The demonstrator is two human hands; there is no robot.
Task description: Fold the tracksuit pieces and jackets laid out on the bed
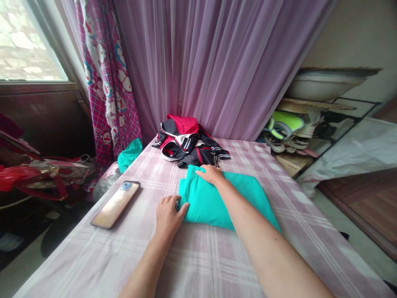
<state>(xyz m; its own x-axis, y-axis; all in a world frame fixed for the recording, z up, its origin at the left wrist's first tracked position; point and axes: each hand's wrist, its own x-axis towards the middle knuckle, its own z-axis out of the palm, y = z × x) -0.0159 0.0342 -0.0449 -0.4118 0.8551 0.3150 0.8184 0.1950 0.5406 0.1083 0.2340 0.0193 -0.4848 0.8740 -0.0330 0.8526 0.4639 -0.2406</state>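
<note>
A teal piece of folded cloth point(214, 203), perhaps a garment, lies on the plaid-covered surface in front of me. My left hand point(170, 211) rests at its near left corner, thumb and fingers apart; the thumb touches the cloth edge, and a small dark bit shows between thumb and fingers. Across the cloth reaches my right arm, and my right hand point(211, 174) lies on its far left part with the fingers extended and the thumb spread. Some right fingertips are hidden past the far edge. Just beyond is a crumpled black, red and white jacket point(189, 142).
A phone point(116, 205) lies face down on the left of the plaid cover point(130, 256). Another teal cloth point(130, 155) hangs by the left edge. Purple curtains point(217, 74) close off the back. A rack with shoes point(297, 142) and a basin point(328, 85) stands at right.
</note>
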